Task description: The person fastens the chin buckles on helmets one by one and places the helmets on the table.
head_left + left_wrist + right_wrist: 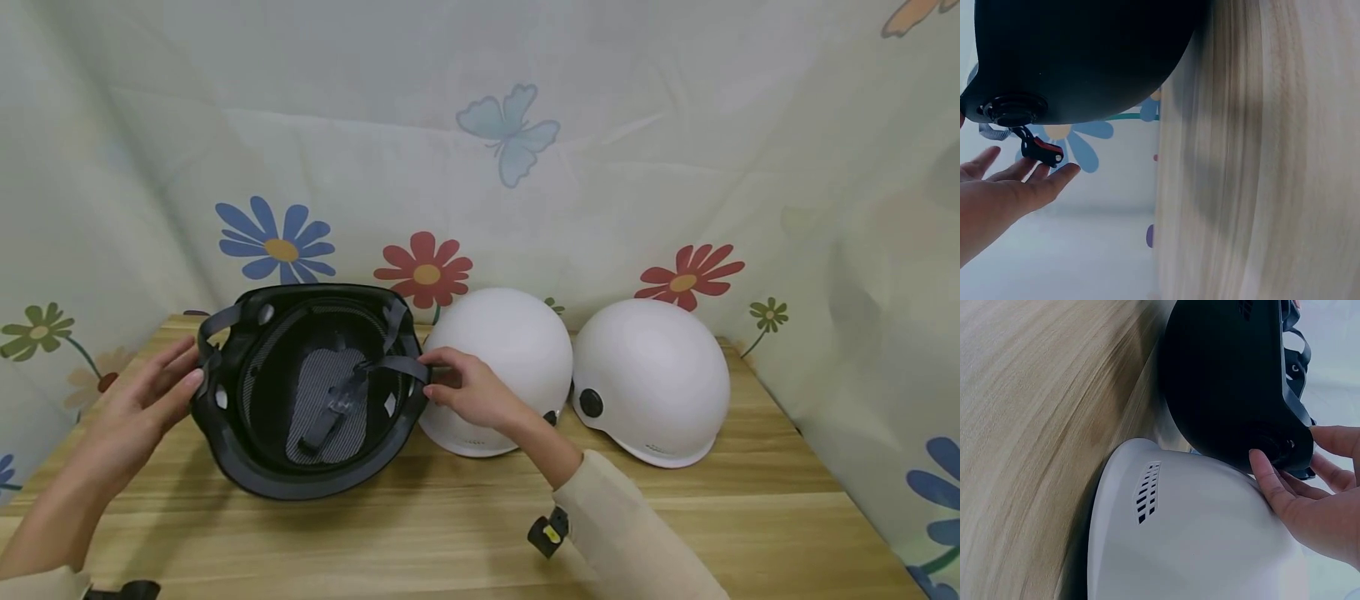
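Note:
A black helmet [330, 483] lies upside down, its padded inside facing up, with a dark chin strap across the opening. At its right rim, my right hand [472, 387] pinches the edge between thumb and fingers; the right wrist view shows the thumb [1266, 472] against the outer shell. My left hand [146, 400] is at the left rim, the thumb tip by the edge and the fingers extended loosely. In the left wrist view, those fingers [1035, 184] lie beside a small black buckle with a red part [1041, 152], hanging from the strap.
Two white helmets stand dome up to the right: the nearer one [502, 358] beside my right hand, the other [652, 383] farther right. All rest on a wood-grain table [465, 533]. A flower-print cloth [360, 158] hangs behind and at both sides.

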